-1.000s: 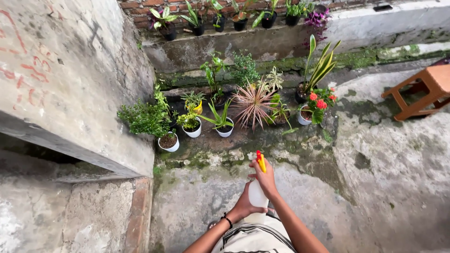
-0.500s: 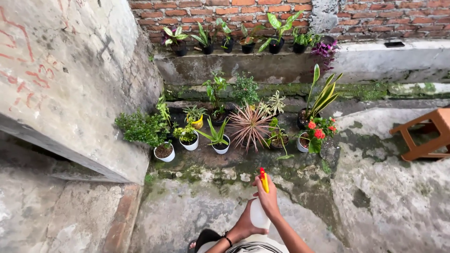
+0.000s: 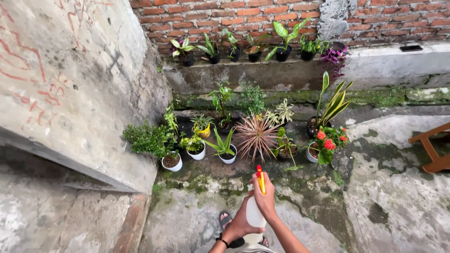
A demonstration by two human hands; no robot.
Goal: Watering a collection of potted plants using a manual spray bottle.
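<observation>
Right hand (image 3: 265, 197) wraps the head of a spray bottle (image 3: 255, 213), fingers closed around the yellow trigger with its red tip. Left hand (image 3: 239, 225) cups the bottle body from below, also closed on it. Bottle is white plastic, roughly upright, nozzle aimed forward at the plants; it sits low centre in the view, above a sandalled foot (image 3: 225, 218) on the mossy concrete floor (image 3: 384, 206). Dark band on the left wrist. Just ahead, a row of potted plants: a spiky reddish plant (image 3: 257, 135), white pots (image 3: 171, 161) with green leaves, a red-flowered plant (image 3: 328, 140). More pots line a ledge (image 3: 262, 75) under a brick wall (image 3: 243, 18). Plaster wall (image 3: 70, 84) at left, wooden stool (image 3: 431, 147) at right edge.
</observation>
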